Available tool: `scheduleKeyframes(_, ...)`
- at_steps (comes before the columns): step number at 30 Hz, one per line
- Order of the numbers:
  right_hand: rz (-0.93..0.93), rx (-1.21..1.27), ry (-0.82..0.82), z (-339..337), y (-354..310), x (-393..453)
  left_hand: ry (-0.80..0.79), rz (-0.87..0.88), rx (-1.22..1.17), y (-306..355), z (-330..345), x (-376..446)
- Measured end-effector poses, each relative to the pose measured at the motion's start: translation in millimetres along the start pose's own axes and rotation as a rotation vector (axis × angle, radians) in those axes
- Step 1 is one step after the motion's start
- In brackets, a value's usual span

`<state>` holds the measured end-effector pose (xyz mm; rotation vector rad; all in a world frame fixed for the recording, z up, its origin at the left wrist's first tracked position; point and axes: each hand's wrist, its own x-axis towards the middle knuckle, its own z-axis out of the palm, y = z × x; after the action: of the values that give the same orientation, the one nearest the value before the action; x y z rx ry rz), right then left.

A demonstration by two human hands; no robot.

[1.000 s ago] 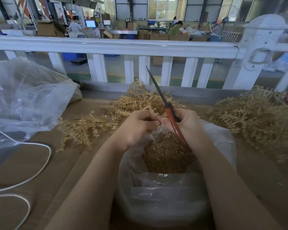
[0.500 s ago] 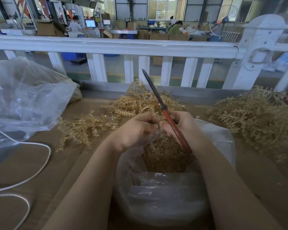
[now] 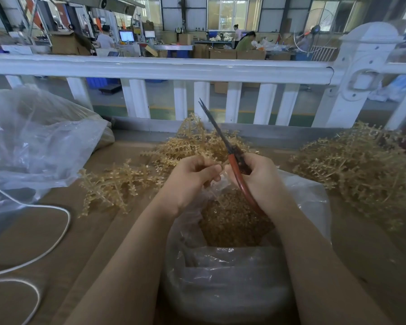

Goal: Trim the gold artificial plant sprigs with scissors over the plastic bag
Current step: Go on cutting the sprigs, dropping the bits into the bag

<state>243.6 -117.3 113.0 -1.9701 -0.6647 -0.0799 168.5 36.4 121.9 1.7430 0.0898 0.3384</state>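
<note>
Head view showed both hands meeting just above the open mouth of the clear plastic bag (image 3: pixel 309 202) that sat at the near edge of the brown desk (image 3: pixel 45 231), already holding a layer of small gold cuttings. The left hand (image 3: pixel 192 181) had its fingers curled, pinching the stem end of a thin gold artificial plant sprig (image 3: pixel 204 158); the sprig ran up and away from that hand toward the far edge of the desk, where it was hard to tell apart from the loose heap of gold sprigs (image 3: pixel 197 141) behind it. The right hand (image 3: pixel 260 179) was wrapped round the red handles of the long, narrow-bladed scissors (image 3: pixel 223 141). Their long axis ran from the handles near the bag's mouth up and slightly leftward, tips raised toward the white railing (image 3: pixel 159 69). The blades looked nearly together, though the gap at the tips was too fine to judge.

What the cut appeared to turn on was this: the pinched stem lay just to the left of the scissors' pivot, close beside the handles, while the blades pointed well past it. The right hand would probably need to bring the blades back and across the stem, so the offcut fell into the bag beneath. A second heap of gold sprigs (image 3: pixel 361 165) lay toward the right edge.
</note>
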Motion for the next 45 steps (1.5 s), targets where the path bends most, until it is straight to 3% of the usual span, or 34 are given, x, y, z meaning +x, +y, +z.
scheduleKeyframes(5, 0.023, -0.135, 0.004, -3, -1, -3, 0.211, 0.015, -0.055, -4, -6, 4)
scheduleKeyframes(9, -0.004, -0.297, -0.054, -9, 2, -5, 0.292, 0.004, -0.162, -3, -10, 4)
scheduleKeyframes(13, -0.029, -0.421, -0.094, -9, 8, -4, 0.300, 0.002, -0.240, -3, -14, 4)
scheduleKeyframes(21, -0.127, -0.581, -0.074, -8, 10, -6, 0.224, 0.065, -0.079, -7, -27, 1)
scheduleKeyframes(45, -0.189, -0.592, 0.069, -5, 1, -10, 0.101, 0.103, -0.227, -6, -14, 3)
